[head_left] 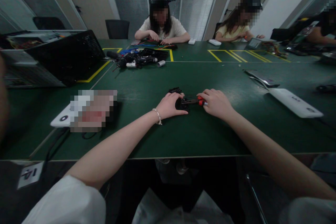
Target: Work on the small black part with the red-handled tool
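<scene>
My left hand [169, 105], with a bracelet at its wrist, grips a small black part [183, 105] on the green table. Its thumb lies on the near side and its fingers on the far side. My right hand [217, 103] is closed on red-handled pliers [193, 101]. Their dark narrow jaws point left and reach to the black part. Whether the jaws clamp it or only touch it, I cannot tell. Much of the part is covered by my left hand, and the far ends of the handles are under my right palm.
An open computer case [65, 56] stands at the left. Beyond my hands lies a pile of black tools and cables [141, 57]. A white power bank [296, 102] and a flat phone-like device [262, 78] lie at right. Several co-workers sit around the table [199, 136].
</scene>
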A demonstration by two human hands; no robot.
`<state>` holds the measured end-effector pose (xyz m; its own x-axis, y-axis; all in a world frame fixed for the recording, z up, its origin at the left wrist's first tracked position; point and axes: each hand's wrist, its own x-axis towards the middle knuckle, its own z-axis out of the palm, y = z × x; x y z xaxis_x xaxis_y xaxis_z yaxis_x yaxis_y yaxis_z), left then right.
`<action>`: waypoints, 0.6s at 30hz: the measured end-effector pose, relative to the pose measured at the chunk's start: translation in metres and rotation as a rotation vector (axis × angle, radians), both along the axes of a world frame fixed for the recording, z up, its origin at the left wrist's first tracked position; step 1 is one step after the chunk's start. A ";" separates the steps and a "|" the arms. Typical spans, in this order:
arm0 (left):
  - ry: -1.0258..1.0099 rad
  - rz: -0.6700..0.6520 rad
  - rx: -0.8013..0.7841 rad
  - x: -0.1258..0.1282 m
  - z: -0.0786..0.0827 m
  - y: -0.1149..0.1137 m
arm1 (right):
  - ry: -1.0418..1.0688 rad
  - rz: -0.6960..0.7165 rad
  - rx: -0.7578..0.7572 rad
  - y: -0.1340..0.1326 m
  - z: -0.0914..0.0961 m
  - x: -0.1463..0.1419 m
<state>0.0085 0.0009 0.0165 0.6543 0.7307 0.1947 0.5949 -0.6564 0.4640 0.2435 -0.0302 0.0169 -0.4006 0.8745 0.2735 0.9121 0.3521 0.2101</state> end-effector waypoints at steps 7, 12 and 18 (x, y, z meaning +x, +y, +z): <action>-0.017 -0.012 0.015 0.000 -0.002 0.001 | 0.006 -0.001 0.000 -0.001 0.002 0.000; -0.013 -0.014 0.018 -0.001 -0.002 0.001 | 0.015 0.000 0.004 -0.002 0.002 0.000; -0.008 -0.008 0.019 0.000 -0.003 0.002 | 0.011 -0.004 0.005 -0.002 0.002 -0.001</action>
